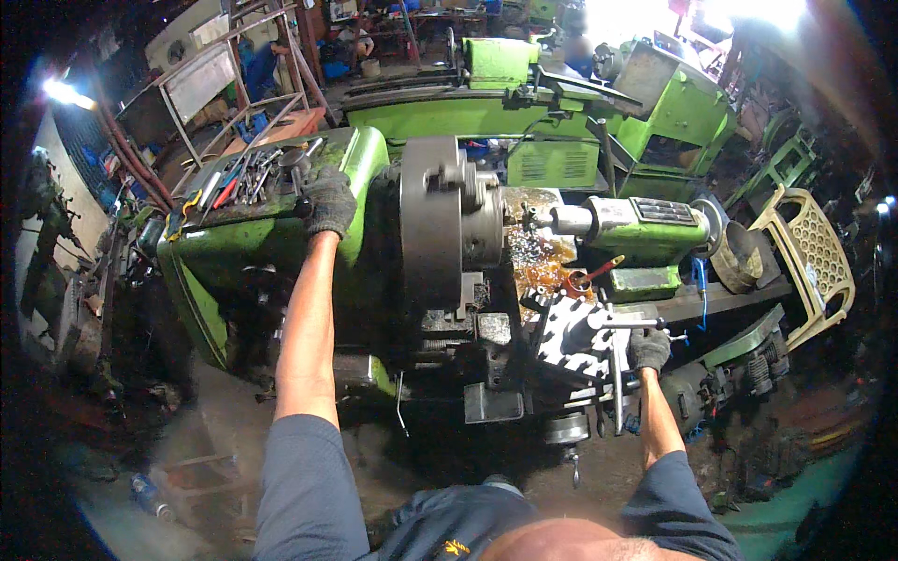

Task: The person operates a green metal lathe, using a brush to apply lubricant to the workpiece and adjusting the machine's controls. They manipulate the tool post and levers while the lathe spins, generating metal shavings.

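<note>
Lathe (432,234): stands in front of both hands, with headstock (224,248) at the left hand (331,202) and tailstock (645,224) beyond the right hand (649,350). Looks far too heavy to shift; best handled by knobs and levers.

At the left hand: gloved, with fingers bent over the headstock top beside a black knob (304,207); cannot tell whether gripping it. Probably hard and small, best cupped in the palm. Between the hands: chuck (432,187), likely massive, edges partly blurred, best kept clear of fingers. Next, left of the right hand: brown fluid (543,254), probably slippery. At the right hand: gloved, curled just below a lever (629,323); cannot tell the exact hold. Likely rigid metal, best taken at the ball end.

Count, left to right: tools (265,174) left of the left hand, too jumbled to number; one black knob beside it; one chuck between the hands; one pot (578,283) with one brush (608,267), beyond the right hand; one tailstock farther beyond; one chair (814,252) to its right.
</note>
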A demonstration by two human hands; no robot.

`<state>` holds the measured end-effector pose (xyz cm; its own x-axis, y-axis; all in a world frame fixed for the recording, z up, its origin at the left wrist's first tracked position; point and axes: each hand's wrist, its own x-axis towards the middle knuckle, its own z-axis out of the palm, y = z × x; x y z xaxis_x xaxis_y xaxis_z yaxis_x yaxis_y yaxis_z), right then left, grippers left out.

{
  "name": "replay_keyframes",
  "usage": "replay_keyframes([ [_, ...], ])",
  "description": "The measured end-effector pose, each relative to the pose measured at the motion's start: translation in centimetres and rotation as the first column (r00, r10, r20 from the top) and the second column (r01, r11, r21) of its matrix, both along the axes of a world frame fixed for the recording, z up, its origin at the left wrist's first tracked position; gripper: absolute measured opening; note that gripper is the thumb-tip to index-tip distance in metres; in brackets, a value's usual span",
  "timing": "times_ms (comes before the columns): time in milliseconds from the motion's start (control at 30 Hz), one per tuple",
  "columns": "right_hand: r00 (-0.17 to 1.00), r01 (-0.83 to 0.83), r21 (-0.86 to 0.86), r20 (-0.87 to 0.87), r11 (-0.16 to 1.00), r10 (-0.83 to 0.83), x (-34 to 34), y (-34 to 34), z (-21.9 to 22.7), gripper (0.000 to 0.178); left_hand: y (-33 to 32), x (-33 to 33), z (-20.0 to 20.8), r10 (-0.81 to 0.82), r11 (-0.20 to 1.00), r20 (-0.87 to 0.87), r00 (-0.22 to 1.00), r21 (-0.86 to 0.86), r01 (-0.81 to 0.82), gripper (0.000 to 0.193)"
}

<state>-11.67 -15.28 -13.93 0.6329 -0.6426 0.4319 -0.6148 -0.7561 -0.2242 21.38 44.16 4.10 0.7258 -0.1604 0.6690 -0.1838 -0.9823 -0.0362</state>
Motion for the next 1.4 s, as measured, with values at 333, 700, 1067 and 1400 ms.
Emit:
replay_keyframes([
  [333,0.999,-0.031,-0.003,0.024,1.000,0.031,-0.2,-1.2,-1.2,0.046,-0.1,0.5,-0.4,-0.050,0.998,0.154,0.987,0.042,0.044,0.008],
  [700,0.992,-0.009,0.032,-0.125,0.999,0.013,0.5,-0.7,-0.5,0.036,0.8,0.8,-0.9,-0.032,0.999,0.161,0.986,0.037,0.026,0.003],
  [1067,0.997,-0.042,-0.034,-0.064,0.999,0.039,0.2,-3.1,-3.3,0.032,0.6,2.0,-1.1,-0.123,0.992,0.252,0.960,0.068,0.109,0.009],
  [1400,0.991,0.041,0.099,-0.131,0.994,-0.028,0.0,-1.1,-0.2,0.043,0.7,1.7,-1.0,-0.173,0.985,0.214,0.961,0.064,0.162,0.012],
])
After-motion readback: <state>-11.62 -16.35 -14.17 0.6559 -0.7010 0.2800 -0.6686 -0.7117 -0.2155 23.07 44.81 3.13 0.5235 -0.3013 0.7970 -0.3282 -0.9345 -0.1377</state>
